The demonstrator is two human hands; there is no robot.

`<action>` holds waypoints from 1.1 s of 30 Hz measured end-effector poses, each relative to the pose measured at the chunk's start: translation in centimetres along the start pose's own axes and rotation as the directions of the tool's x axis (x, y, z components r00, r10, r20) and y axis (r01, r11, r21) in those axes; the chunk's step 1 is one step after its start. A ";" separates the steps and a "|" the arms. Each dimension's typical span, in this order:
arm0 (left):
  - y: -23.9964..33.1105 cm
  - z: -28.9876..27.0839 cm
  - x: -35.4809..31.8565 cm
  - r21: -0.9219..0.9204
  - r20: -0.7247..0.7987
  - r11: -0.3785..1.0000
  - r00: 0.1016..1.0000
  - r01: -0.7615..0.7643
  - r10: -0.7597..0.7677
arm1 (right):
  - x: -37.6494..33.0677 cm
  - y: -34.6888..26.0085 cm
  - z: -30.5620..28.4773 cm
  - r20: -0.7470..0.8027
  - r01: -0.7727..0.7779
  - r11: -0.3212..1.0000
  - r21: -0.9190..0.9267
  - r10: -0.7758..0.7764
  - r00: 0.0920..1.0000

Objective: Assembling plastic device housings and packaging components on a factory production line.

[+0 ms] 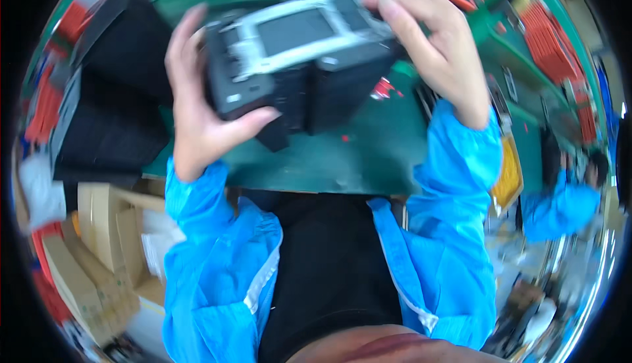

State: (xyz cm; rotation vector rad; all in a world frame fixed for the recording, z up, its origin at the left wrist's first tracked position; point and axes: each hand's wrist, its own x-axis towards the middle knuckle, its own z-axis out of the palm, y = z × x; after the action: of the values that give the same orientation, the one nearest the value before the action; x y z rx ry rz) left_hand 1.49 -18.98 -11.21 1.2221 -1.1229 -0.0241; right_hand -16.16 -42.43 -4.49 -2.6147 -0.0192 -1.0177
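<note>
A bulky black device housing (289, 93) with a silver-grey frame around a dark rectangular panel is held up above the green work table (329, 165). Gripping its left end is my left hand (201, 106), thumb along the lower edge and fingers behind. My right hand (438, 40) has thumb and forefinger closed at the upper right corner of the silver frame. Motion smears the housing a little. Its underside is partly hidden, so whether it touches the table I cannot tell.
Tall black panels or boxes (112, 93) stand at the left. Small red bits (383, 89) lie on the table. Red-orange trays (556, 40) are stacked at the far right, open cardboard boxes (108, 244) lower left. A person in blue (563, 198) is at the right.
</note>
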 end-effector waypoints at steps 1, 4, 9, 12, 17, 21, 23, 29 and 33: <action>-1.0 0.8 -1.5 -0.021 -0.019 0.998 0.998 0.067 -0.068 | -2.1 1.9 -0.3 -0.011 -0.064 0.997 -0.050 0.064 0.998; -6.8 -1.6 -9.4 0.201 0.135 0.868 0.865 0.455 -0.484 | -10.3 6.3 -1.2 -0.245 -0.445 0.867 -0.225 0.391 0.887; -9.1 3.0 -15.0 0.567 0.224 0.808 0.915 0.159 -0.337 | -22.4 8.9 0.6 -0.269 -0.573 0.610 -0.547 0.521 0.810; -9.9 3.0 -15.0 0.556 0.267 0.809 0.881 0.191 -0.391 | -24.3 6.8 1.2 -0.329 -0.502 0.523 -0.689 0.391 0.860; -11.6 2.9 -14.2 0.674 0.242 0.738 0.935 0.029 -0.258 | -24.2 5.6 1.5 -0.337 -0.529 0.531 -0.662 0.420 0.843; -8.0 5.6 -13.6 0.665 -0.154 0.734 0.987 0.139 -0.047 | -21.5 1.5 1.3 -0.458 -0.583 0.645 -0.494 0.377 0.805; -7.2 5.2 -15.7 0.506 -0.084 0.854 0.993 0.118 -0.087 | -20.7 -1.9 2.3 -0.619 -0.590 0.775 -0.225 0.354 0.701; -1.6 11.4 -14.1 -0.483 0.406 0.855 0.913 0.189 0.027 | -21.2 -7.9 6.9 -0.486 -0.055 0.980 0.192 0.143 0.862; -2.7 11.9 -13.3 -0.347 0.672 0.868 0.740 0.354 -0.033 | -19.4 -8.9 6.5 -0.259 -0.097 0.894 0.437 0.229 0.938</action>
State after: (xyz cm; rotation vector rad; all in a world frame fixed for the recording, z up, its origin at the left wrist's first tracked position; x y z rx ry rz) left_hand -11.92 -21.26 -23.08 0.9019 -1.4655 -0.9079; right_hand -27.46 -29.95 -19.10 -2.0160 0.0524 -1.1938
